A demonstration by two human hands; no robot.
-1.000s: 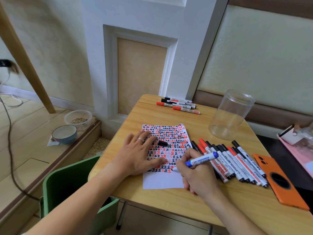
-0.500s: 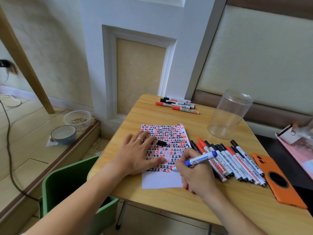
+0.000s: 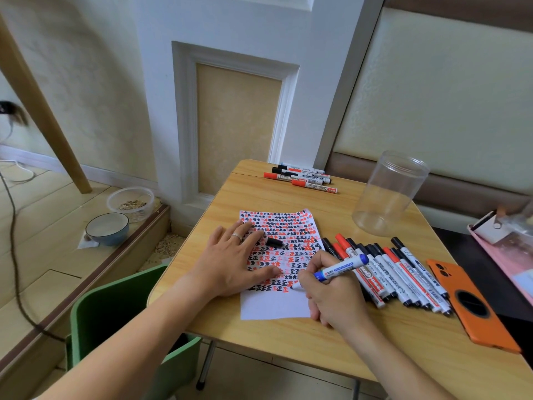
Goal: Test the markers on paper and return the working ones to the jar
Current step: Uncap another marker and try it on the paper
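Wood-grain table (image 3: 288, 342) stands against a white panelled wall, with a green chair (image 3: 115, 313) at its near left corner; a sheet of paper (image 3: 274, 308) lies near the table centre, its upper part covered in rows of red and black test marks, its lower strip blank; the left hand (image 3: 230, 267) lies flat on the paper with fingers straight and spread, a ring on one finger, pressing the sheet down; the right hand (image 3: 334, 295) grips a blue-ended marker (image 3: 340, 268), fingers curled round the barrel, tip down at the last row of marks, though the tip contact itself is too small to confirm; a loose black cap (image 3: 274, 241) rests on the paper just beyond the left fingertips; a row of capped red and black markers (image 3: 403, 272) lies side by side on the table just right of the paper, partly behind the right hand; a second small group of markers (image 3: 300, 177) lies at the far edge; the clear plastic jar (image 3: 386, 194) stands upright at the far right, lid off; an orange phone (image 3: 473, 304) lies face down beside the marker row; two bowls (image 3: 121, 217) sit on the floor to the left
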